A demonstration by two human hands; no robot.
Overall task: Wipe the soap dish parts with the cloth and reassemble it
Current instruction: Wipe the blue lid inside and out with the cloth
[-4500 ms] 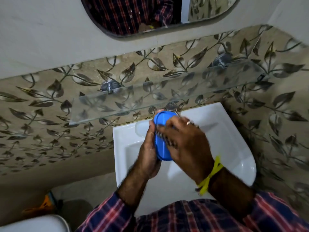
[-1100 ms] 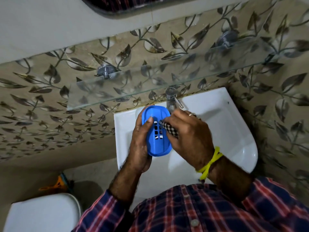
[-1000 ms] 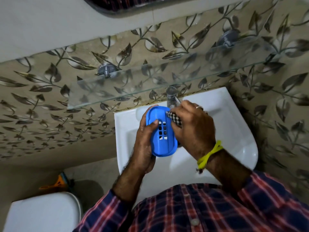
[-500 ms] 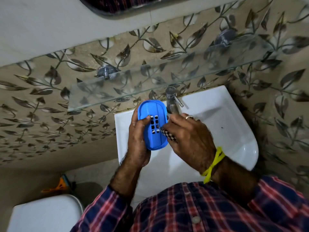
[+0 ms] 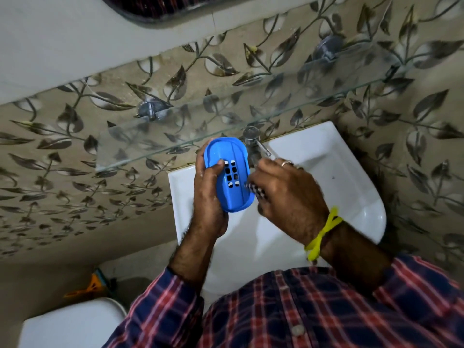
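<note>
A blue oval soap dish part (image 5: 226, 156) with a grid of drain slots stands nearly upright above the white sink (image 5: 326, 172). My left hand (image 5: 208, 194) grips it from the left, thumb pressed on its face beside the slots. My right hand (image 5: 288, 194) is closed on a black-and-white checked cloth (image 5: 254, 190), of which only a small tip shows. That tip touches the dish's right edge. The other soap dish part is not in view.
A chrome tap (image 5: 252, 141) stands just behind the dish at the sink's back edge. A glass shelf (image 5: 155, 136) juts from the leaf-patterned tile wall right above my hands. A white toilet cistern (image 5: 70, 322) sits lower left, with an orange object (image 5: 93, 285) on the floor.
The cloth in my right hand has slid along the dish's right side between upper and lower edge. My left hand has tilted the dish slightly and kept its grip.
</note>
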